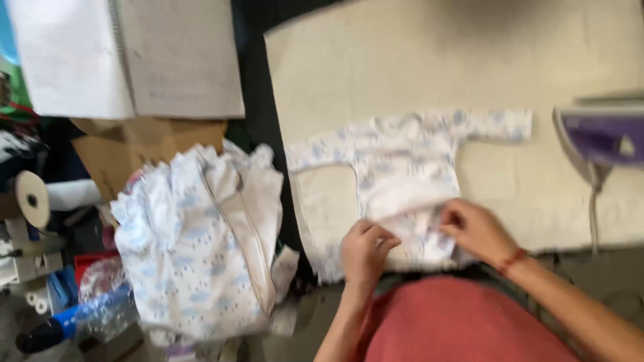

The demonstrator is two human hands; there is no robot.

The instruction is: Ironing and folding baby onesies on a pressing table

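Observation:
A small white long-sleeved baby garment (402,157) with a pale blue print lies flat on a cream padded ironing surface (429,60), sleeves spread to both sides. My left hand (365,251) pinches its lower hem on the left. My right hand (473,231), with a red thread at the wrist, grips the hem on the right. The hem is lifted and partly folded over between both hands. The picture is blurred.
A pile of similar white printed garments (201,241) lies to the left. A purple iron (600,137) stands at the right edge. A spiral notebook (127,53) rests on a cardboard box (134,151) at upper left. Tape rolls and clutter fill the far left.

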